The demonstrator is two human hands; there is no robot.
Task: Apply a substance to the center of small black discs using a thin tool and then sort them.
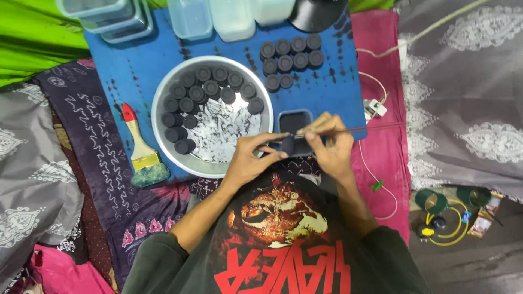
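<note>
Nearest the camera is the person's dark shirt (278,239) with a red and cream print, both forearms reaching forward from it. Left hand (251,158) pinches a small dark disc (288,144) between thumb and fingertips, holding it just above the near edge of the blue board (136,71). Right hand (329,142) is closed around a thin stick (359,129), gripped like a pen, whose near end meets the disc while its long shaft runs out to the right over the pink cloth (381,81). Both hands are close together, almost touching.

Just behind the hands sits a small square tray (295,121) with dark contents. Left of it, a round metal pan (212,117) holds many more dark discs, packed along its far and left sides, with a bare, scuffed patch in the middle. Another cluster of discs (290,57) lies directly on the board beyond the tray. A paintbrush (140,149) with a red-tipped wooden handle and greenish bristles rests on the board to the left of the pan. Clear plastic tubs (190,16) line the board's far edge, beside a black round object (316,12).

Patterned grey cloth (468,98) spreads to the right, green fabric (38,38) to the far left. White cord (376,174) loops across the pink cloth.
</note>
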